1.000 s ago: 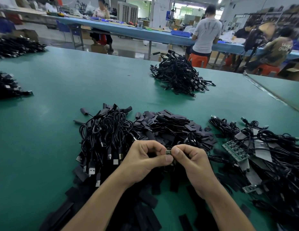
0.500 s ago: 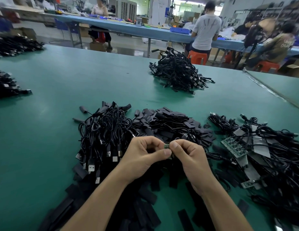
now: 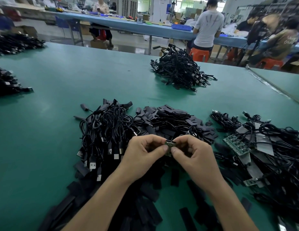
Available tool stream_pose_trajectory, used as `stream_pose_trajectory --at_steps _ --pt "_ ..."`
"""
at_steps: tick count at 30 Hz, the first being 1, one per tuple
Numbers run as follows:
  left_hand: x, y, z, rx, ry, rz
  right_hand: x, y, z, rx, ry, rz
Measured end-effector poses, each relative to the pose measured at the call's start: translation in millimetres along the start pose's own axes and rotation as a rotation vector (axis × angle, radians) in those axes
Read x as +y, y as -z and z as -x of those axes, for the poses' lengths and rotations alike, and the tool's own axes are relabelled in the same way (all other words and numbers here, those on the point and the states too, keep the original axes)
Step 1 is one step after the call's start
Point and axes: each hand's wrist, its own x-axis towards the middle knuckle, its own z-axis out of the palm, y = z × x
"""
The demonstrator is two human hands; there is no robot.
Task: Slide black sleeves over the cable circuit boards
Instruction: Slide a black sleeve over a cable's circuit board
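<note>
I pinch a small green circuit board (image 3: pixel 169 144) between the thumbs and fingertips of my left hand (image 3: pixel 142 158) and right hand (image 3: pixel 194 157), both curled tight on it just above the green table (image 3: pixel 45 117); I cannot tell whether a sleeve sits on it. Right behind my hands lies a heap of flat black sleeves (image 3: pixel 172 120), with a bundle of black cables (image 3: pixel 105 129) touching its left side. A tangle of cables with bare boards (image 3: pixel 237 145) lies on my right.
</note>
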Motion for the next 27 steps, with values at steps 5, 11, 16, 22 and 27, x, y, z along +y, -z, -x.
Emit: stream_pose_trajectory --at_steps 5,11,16,22,27 --pt "-2 -2 1 0.042 -0.005 -0.025 -1 1 0 -0.065 -0.022 -0.074" --pt "1 -1 0 -0.043 0.028 0.048 -3 -3 -5 -0.080 -0.062 -0.312" --pt "4 1 -1 -0.071 0.042 0.034 1 -12 -7 -0.046 -0.094 -0.372" --pt "2 3 -1 -0.049 0.057 0.053 7 -14 -6 -0.098 -0.204 -0.487" --pt "2 3 0 -0.048 0.064 0.078 6 -14 -7 -0.126 -0.269 -0.570"
